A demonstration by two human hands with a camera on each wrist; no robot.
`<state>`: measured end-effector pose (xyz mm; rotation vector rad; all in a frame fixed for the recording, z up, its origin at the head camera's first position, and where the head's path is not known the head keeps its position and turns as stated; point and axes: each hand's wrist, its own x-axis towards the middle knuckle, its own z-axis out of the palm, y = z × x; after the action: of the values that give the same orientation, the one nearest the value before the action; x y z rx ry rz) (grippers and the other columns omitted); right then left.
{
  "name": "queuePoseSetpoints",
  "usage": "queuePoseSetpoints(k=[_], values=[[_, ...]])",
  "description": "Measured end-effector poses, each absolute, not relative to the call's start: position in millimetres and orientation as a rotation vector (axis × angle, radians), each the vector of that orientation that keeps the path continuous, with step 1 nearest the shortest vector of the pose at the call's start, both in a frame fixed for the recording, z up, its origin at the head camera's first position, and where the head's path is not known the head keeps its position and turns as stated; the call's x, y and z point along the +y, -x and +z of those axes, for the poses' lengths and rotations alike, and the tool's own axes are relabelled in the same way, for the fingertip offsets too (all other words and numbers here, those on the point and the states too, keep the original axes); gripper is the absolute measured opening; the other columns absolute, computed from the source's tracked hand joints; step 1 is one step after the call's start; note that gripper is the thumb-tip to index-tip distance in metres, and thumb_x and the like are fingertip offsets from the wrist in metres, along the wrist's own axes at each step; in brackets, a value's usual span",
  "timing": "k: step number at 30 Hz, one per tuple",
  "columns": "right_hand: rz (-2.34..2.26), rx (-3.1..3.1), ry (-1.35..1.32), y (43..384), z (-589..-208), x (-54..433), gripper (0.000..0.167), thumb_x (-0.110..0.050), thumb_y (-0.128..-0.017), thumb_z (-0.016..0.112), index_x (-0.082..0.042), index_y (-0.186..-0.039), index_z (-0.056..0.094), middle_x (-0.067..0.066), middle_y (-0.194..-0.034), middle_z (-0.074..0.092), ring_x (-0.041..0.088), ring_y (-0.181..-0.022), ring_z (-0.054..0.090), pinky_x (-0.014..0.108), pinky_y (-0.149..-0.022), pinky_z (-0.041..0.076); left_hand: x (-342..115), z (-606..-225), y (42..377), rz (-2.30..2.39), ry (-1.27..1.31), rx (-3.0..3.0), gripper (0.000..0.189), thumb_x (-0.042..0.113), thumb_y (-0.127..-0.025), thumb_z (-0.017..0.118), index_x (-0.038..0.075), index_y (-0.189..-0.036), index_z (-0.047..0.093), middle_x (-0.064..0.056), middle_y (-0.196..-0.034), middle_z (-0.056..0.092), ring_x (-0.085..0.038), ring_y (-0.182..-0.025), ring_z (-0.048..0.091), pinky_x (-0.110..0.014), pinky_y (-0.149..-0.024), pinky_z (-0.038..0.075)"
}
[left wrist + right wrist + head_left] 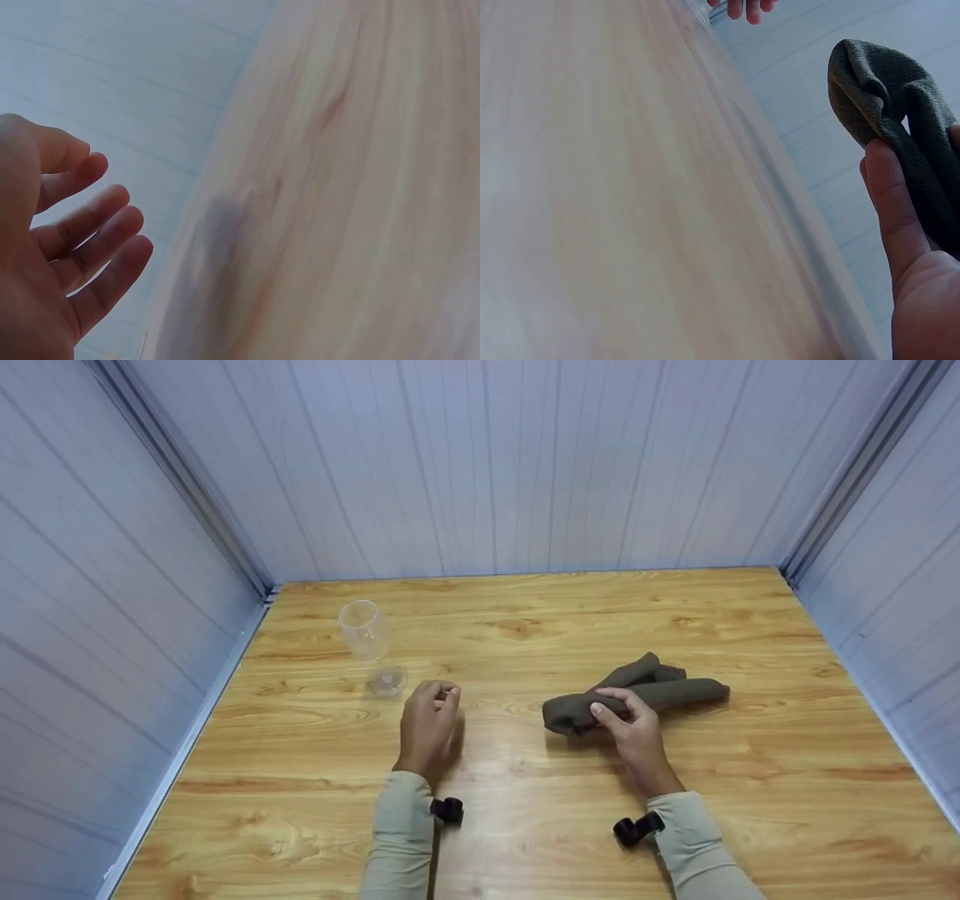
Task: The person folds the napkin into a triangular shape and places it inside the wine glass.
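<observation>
A dark olive cloth, rolled into a long strip and folded over, lies at the right of the table. My right hand pinches it near its left bend between thumb and fingers. In the right wrist view, the looped end of the cloth rises beyond the fingers, and the rest runs out of frame. To the left, my left hand hovers over the wood, its fingers loosely curled around nothing. The left wrist view shows these fingers apart. A clear stemmed glass stands upright just beyond the left hand.
The wood-grain table is closed in by pale panel walls at the back and on both sides. A small black camera is strapped to each sleeved wrist.
</observation>
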<state>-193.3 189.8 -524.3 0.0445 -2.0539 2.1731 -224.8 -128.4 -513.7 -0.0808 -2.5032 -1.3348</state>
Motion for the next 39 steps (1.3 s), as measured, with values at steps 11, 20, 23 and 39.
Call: queuePoseSetpoints(k=[11, 20, 23, 39], values=[[2.266, -1.998, -0.043, 191.9, -524.0, 190.7, 0.039, -0.018, -0.093, 0.074, 0.001, -0.125, 0.063, 0.017, -0.121, 0.057, 0.023, -0.099, 0.062, 0.03, -0.08, 0.054, -144.2, -510.6, 225.7, -1.59, -0.142, -2.288, 0.023, 0.021, -0.102, 0.06, 0.005, -0.114, 0.07, -0.008, -0.125, 0.054, -0.025, -0.113, 0.055, -0.044, -0.089, 0.051], [2.257, -2.004, -0.036, 192.6, -523.9, 189.5, 0.039, -0.017, -0.093, 0.074, 0.003, -0.124, 0.063, 0.017, -0.121, 0.057, 0.022, -0.099, 0.062, 0.03, -0.079, 0.054, -154.0, -509.4, 228.1, -1.631, -0.306, -2.088, 0.02, 0.016, -0.1, 0.06, 0.003, -0.115, 0.065, -0.012, -0.131, 0.047, -0.029, -0.118, 0.05, -0.043, -0.094, 0.045], [2.26, -1.999, -0.038, 192.5, -524.4, 189.3, 0.038, -0.017, -0.093, 0.074, 0.003, -0.124, 0.063, 0.017, -0.121, 0.057, 0.022, -0.1, 0.062, 0.029, -0.08, 0.054, -157.1, -507.7, 229.6, -1.682, -0.387, -2.031, 0.026, 0.023, -0.1, 0.06, 0.005, -0.119, 0.061, -0.01, -0.128, 0.045, -0.03, -0.119, 0.049, -0.042, -0.097, 0.042], [2.335, -1.95, -0.073, 190.8, -524.1, 189.1, 0.038, -0.014, -0.094, 0.073, 0.004, -0.125, 0.061, 0.02, -0.122, 0.055, 0.03, -0.101, 0.064, 0.047, -0.081, 0.057, -173.5, -491.9, 244.4, -1.676, -0.434, -1.88, 0.083, 0.012, -0.089, 0.067, 0.006, -0.157, 0.02, -0.017, -0.151, 0.027, -0.027, -0.132, 0.042, -0.047, -0.097, 0.046]])
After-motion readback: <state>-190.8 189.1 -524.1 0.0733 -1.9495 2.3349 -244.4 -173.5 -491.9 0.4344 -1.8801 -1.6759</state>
